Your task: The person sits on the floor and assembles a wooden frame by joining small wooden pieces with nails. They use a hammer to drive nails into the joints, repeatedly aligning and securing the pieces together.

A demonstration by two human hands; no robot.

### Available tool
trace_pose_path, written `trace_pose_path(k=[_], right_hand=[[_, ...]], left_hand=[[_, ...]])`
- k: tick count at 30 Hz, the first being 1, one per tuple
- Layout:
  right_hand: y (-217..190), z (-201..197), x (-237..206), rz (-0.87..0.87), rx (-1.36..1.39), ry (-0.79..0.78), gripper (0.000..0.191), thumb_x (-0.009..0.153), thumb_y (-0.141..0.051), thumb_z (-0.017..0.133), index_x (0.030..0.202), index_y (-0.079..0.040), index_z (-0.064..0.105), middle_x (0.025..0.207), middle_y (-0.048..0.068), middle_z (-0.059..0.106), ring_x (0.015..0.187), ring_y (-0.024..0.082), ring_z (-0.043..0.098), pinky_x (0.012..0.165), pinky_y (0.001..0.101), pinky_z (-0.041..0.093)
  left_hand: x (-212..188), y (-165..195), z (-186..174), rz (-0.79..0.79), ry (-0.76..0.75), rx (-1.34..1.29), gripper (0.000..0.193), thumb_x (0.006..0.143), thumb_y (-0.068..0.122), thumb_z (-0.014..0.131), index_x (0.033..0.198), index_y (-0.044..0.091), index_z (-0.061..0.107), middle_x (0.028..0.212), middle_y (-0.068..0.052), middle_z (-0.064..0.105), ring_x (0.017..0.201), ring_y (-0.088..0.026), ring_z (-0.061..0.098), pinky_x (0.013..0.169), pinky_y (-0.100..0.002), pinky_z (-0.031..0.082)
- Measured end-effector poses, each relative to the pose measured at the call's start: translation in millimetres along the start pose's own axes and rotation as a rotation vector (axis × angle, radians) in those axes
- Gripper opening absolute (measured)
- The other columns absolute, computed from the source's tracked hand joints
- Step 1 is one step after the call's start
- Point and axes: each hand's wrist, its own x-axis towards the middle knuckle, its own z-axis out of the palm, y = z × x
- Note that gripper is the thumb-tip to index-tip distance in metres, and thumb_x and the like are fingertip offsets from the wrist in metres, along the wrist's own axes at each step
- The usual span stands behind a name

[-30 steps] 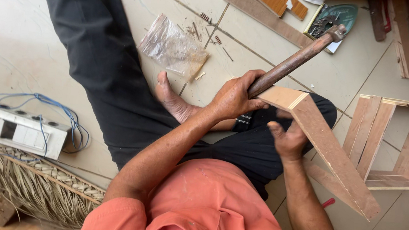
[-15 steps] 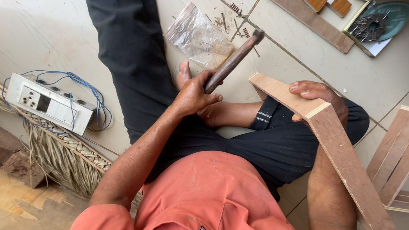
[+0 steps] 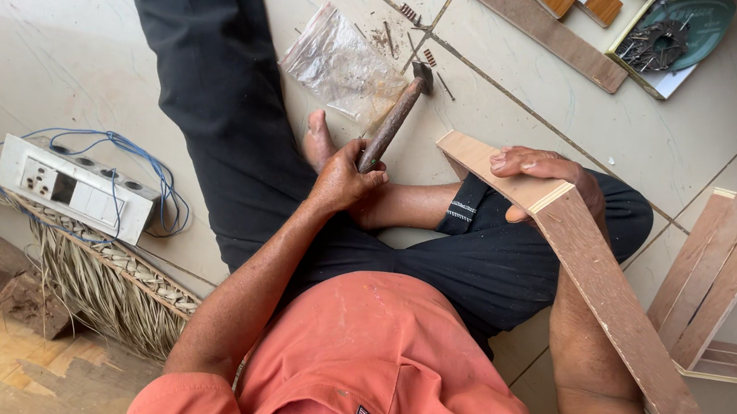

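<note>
My left hand (image 3: 344, 178) is clamped round the hammer (image 3: 395, 120) handle, fingers shut tight; head points away from me, just over the plastic bag (image 3: 342, 65) w/ loose nails (image 3: 413, 22) beside it on the floor tiles (image 3: 680, 147). Right hand (image 3: 552, 175) lies flat on top of the wooden frame (image 3: 579, 263), fingers stretched, thumb under the board. Frame leans across my right knee, near the hammer hand but apart.

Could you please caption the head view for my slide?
Left hand grips a hammer; right hand steadies a plywood frame.
</note>
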Motion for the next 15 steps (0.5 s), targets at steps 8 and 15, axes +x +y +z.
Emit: trace_pose_path(k=[8, 15], right_hand=[[10, -17, -2, 0.001, 0.067, -0.116, 0.062, 0.079, -0.01, 0.086, 0.13, -0.007, 0.052, 0.114, 0.022, 0.071, 0.117, 0.033, 0.07, 0.111, 0.0548, 0.056], [28, -22, -8, -0.033, 0.148, -0.121, 0.06, 0.076, -0.008, 0.087, 0.126, -0.009, 0.053, 0.111, 0.02, 0.072, 0.117, 0.031, 0.071, 0.108, 0.0542, 0.056]], left_hand=[[-3, 6, -4, -0.003, 0.007, 0.155, 0.063, 0.083, 0.025, 0.085, 0.134, 0.0, 0.057, 0.1, -0.015, 0.075, 0.096, -0.025, 0.074, 0.087, -0.036, 0.056], [0, 1, -5, 0.002, 0.008, 0.12, 0.068, 0.08, 0.027, 0.085, 0.135, 0.0, 0.056, 0.101, -0.015, 0.076, 0.099, -0.025, 0.075, 0.088, -0.036, 0.056]])
